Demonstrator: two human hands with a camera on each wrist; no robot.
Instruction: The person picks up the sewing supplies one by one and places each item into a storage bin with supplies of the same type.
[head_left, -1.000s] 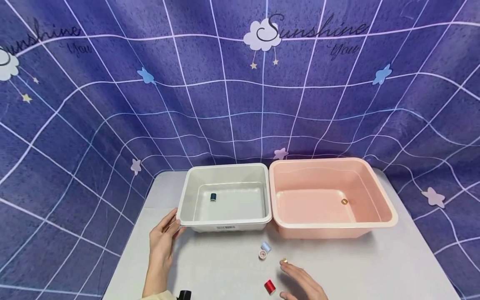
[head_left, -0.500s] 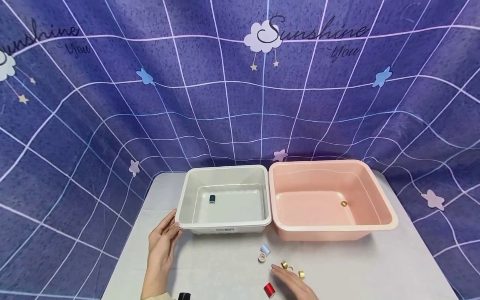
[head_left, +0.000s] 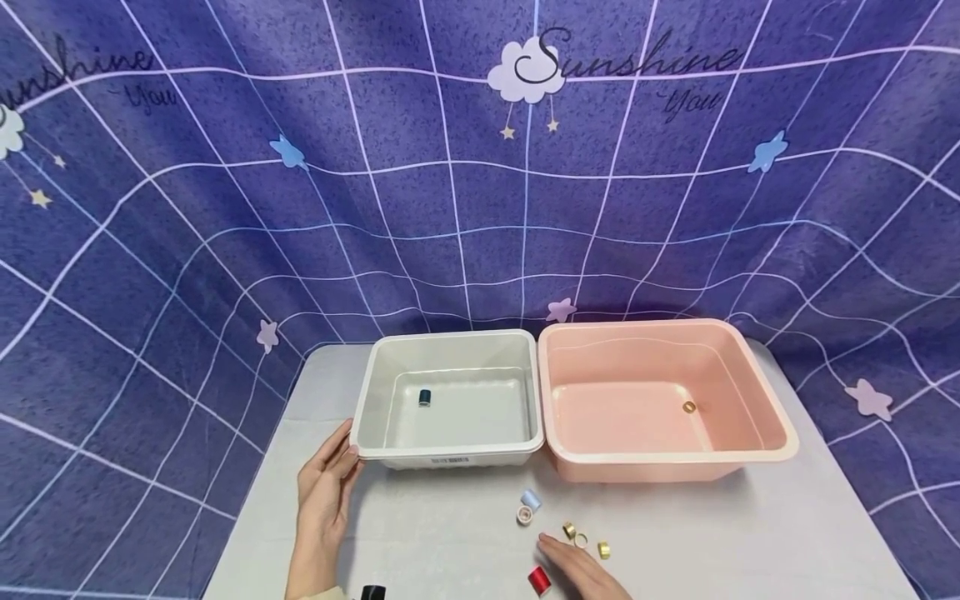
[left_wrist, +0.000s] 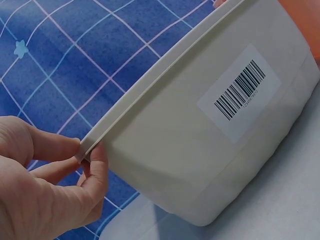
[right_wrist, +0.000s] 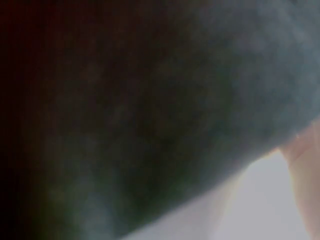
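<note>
My left hand (head_left: 324, 483) grips the front left corner of a pale grey plastic bin (head_left: 450, 457). In the left wrist view the thumb and fingers pinch the bin's rim (left_wrist: 150, 90). A dark thread spool (head_left: 425, 397) stands inside that bin. My right hand (head_left: 583, 571) hovers low over the table with its fingers extended, beside a red thread spool (head_left: 538, 581). Just right of its fingertips lie gold rings (head_left: 603, 550) and a paler ring (head_left: 581, 541). Farther forward, a light blue spool (head_left: 531, 499) touches or nearly touches a whitish spool (head_left: 524, 516). The right wrist view is dark and blurred.
To the right of the grey bin stands a pink bin (head_left: 667, 468), rims close together, with one gold ring (head_left: 688, 407) inside. A black cylindrical object (head_left: 372, 592) is at the lower edge. A purple patterned curtain (head_left: 480, 200) hangs behind the white table (head_left: 802, 533).
My right hand has drawn back left and down, uncovering the gold rings on the table. The left hand stays on the bin's corner. The head view has shifted slightly.
</note>
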